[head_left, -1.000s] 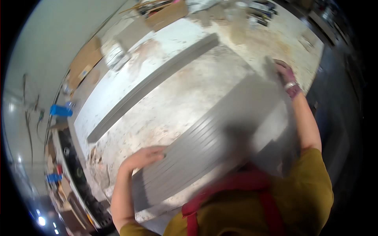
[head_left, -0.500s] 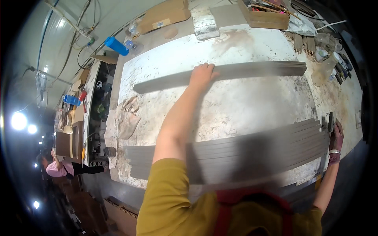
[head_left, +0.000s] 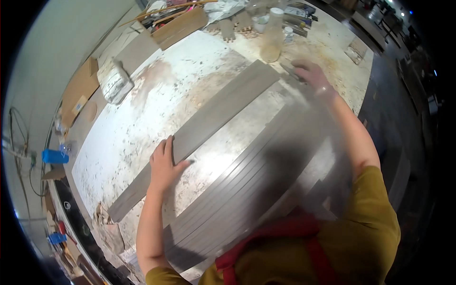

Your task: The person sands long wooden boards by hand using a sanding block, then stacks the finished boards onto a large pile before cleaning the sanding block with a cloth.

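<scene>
My left hand (head_left: 164,166) lies across a long grey plank (head_left: 223,107), its fingers at the far edge and the thumb stretched out along the near side. The plank runs diagonally from lower left to upper right on the white, stained tabletop (head_left: 137,114). Just past the plank's upper right end is my right hand (head_left: 311,78), blurred by motion. Its fingers are closed on a small flat grey block (head_left: 289,71). Nearer my body lie several long grey strips (head_left: 237,183), side by side and partly in my shadow.
A bottle (head_left: 272,35) with a pale cap stands beyond my right hand. An open cardboard box (head_left: 180,28) of odds and ends sits at the far edge. A white wrapped bundle (head_left: 114,80) and a crumpled cloth (head_left: 109,232) lie at left; a blue bottle (head_left: 55,156) is beyond.
The view has turned, so planks that ran crosswise now run diagonally. My right hand has moved from beside the near strips to the far plank's end. My left hand stays on that plank.
</scene>
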Action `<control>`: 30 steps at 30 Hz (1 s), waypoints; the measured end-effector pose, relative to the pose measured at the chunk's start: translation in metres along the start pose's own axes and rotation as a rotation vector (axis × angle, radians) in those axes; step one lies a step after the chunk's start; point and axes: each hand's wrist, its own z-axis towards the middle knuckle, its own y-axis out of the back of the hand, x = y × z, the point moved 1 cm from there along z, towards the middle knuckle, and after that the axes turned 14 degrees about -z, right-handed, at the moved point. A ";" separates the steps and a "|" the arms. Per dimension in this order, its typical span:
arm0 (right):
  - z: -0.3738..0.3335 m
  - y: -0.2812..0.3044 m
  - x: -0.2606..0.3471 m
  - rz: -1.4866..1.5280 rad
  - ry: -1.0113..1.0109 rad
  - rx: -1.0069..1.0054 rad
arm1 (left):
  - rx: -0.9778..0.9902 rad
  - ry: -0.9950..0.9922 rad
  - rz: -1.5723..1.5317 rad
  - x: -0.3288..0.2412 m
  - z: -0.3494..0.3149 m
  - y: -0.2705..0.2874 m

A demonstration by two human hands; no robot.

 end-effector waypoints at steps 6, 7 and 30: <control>0.049 -0.015 -0.032 0.028 -0.116 -0.054 | -0.040 0.087 0.121 -0.001 0.007 -0.007; 0.053 -0.020 -0.034 0.056 -0.092 -0.054 | -0.011 0.173 0.090 -0.003 0.010 -0.006; 0.026 -0.007 -0.068 -0.174 -0.005 0.182 | -0.056 0.108 0.099 -0.009 -0.021 -0.012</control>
